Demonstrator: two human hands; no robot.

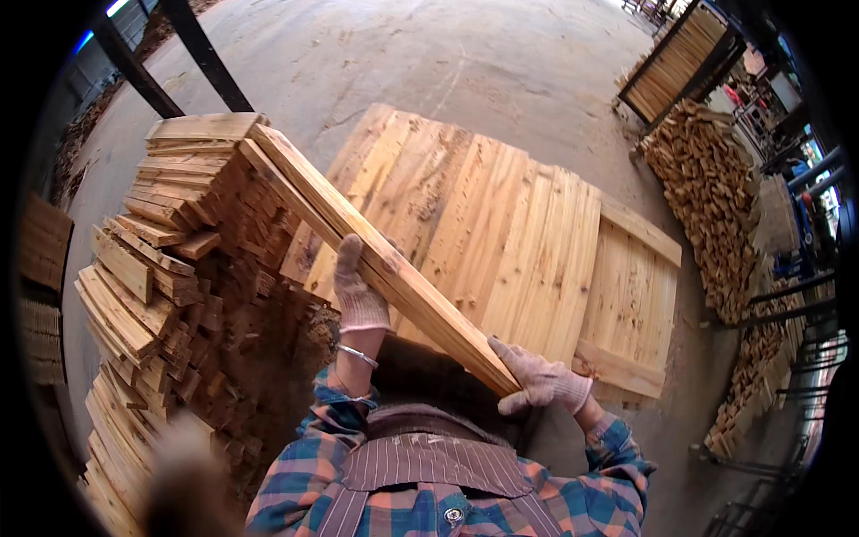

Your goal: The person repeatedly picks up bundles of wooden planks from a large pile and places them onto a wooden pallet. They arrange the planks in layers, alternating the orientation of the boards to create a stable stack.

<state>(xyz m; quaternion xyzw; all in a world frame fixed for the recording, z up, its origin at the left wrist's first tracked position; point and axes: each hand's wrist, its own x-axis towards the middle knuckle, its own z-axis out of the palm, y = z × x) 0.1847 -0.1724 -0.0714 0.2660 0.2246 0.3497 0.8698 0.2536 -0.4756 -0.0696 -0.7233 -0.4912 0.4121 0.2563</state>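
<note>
Both my gloved hands grip a small bundle of long wooden boards (394,277), held slantwise in front of my chest. My left hand (360,291) is closed around the near side at the boards' middle, its thumb pointing up. At the lower right end, my right hand (541,376) wraps the boards' tips. The boards' far end reaches the top of a tall board stack on the left. Beneath and beyond the bundle lies a broad layer of boards set side by side (488,233), with some wood chips on it.
Rough boards form an uneven stack (134,295) along my left side. A blurred brown shape (192,474) is close at the lower left. Heaped wood pieces (702,197) and a metal rack of boards (676,63) stand at the right. Dark posts (206,58) rise at the far left.
</note>
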